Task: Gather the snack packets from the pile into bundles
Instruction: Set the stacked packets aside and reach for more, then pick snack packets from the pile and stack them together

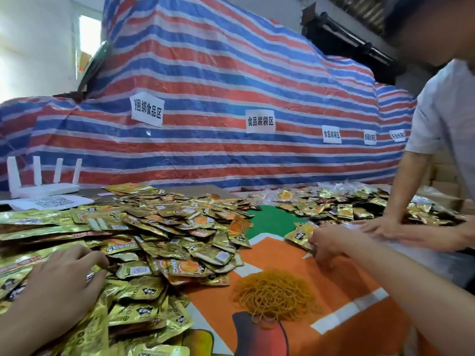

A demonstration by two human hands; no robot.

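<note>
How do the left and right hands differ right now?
The left hand rests on the big pile, fingers bent into loose packets; the right hand is over the orange cloth, off that pile. The right hand grips a small stack of packets; whether the left hand holds any cannot be told. Both are bare and touch gold packets.

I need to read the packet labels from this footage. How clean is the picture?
Head view, edges: wide-angle distortion stretches the left hand and bends the striped tarp. Head view, centre: glare flares off the gold snack packets. Those at lower left smear. The window is blown out.
</note>
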